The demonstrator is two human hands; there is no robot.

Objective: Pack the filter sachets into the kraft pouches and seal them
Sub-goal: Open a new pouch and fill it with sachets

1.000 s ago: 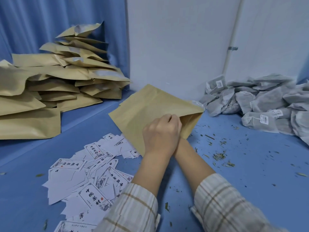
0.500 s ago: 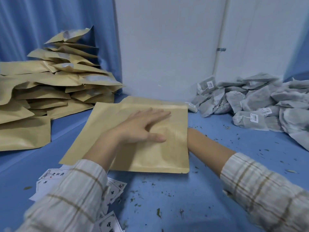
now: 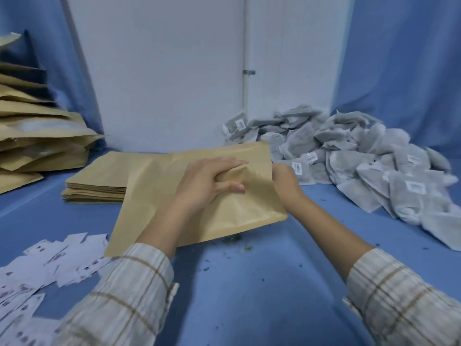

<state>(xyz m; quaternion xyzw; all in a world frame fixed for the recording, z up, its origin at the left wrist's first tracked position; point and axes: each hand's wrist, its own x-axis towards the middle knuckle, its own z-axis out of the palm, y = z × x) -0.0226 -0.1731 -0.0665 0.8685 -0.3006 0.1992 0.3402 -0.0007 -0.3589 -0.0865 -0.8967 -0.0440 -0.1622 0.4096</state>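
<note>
One kraft pouch (image 3: 199, 196) we find gripped by both hands (image 3: 212, 181), unfilled; many filter sachets (image 3: 361, 166) remain unpacked.

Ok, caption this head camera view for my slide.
Both hands, left hand and right hand, open a kraft pouch beside heaped filter sachets.

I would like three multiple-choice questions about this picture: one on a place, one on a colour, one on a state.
1. Where is the heap of filter sachets?
A. far right
B. far left
C. near the sleeves

2. What colour is the table?
A. white
B. blue
C. green

3. What is the left hand doing?
A. lying flat on the table
B. holding a label
C. gripping the kraft pouch

Answers: 1 A, the grey heap lies far right by the wall; 2 B, its surface is blue; 3 C, fingers curl into the pouch's paper.
</note>
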